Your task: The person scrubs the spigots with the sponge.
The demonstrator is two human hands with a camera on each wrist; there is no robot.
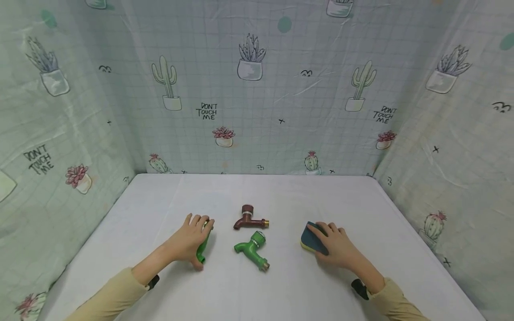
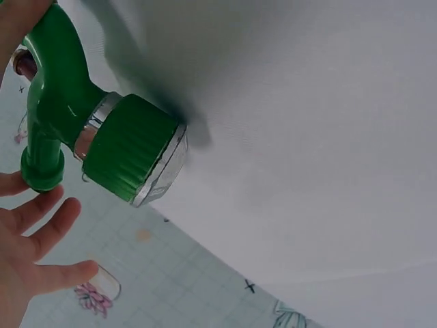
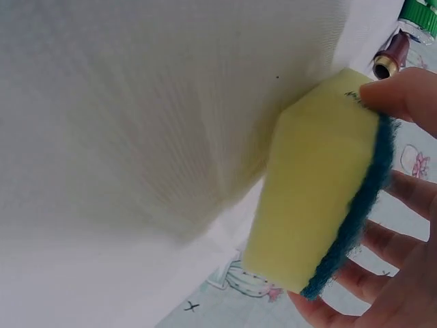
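Observation:
On the left of the table, my left hand (image 1: pixel 190 240) holds a green faucet (image 2: pixel 58 89) between thumb and fingers. Its ribbed green cap shows in the left wrist view; in the head view the hand hides most of the faucet. On the right, my right hand (image 1: pixel 337 245) grips a sponge (image 3: pixel 314 184) by its ends, thumb at one and fingers at the other. The sponge is yellow with a dark blue-green scouring side. A second green faucet (image 1: pixel 252 252) and a brown faucet (image 1: pixel 249 221) with a brass end lie between the hands.
A white-covered table (image 1: pixel 289 294) carries everything. Pale cloth (image 1: pixel 249 116) printed with potted cacti rises behind it and along both sides. A black band (image 1: pixel 360 289) sits at the right wrist.

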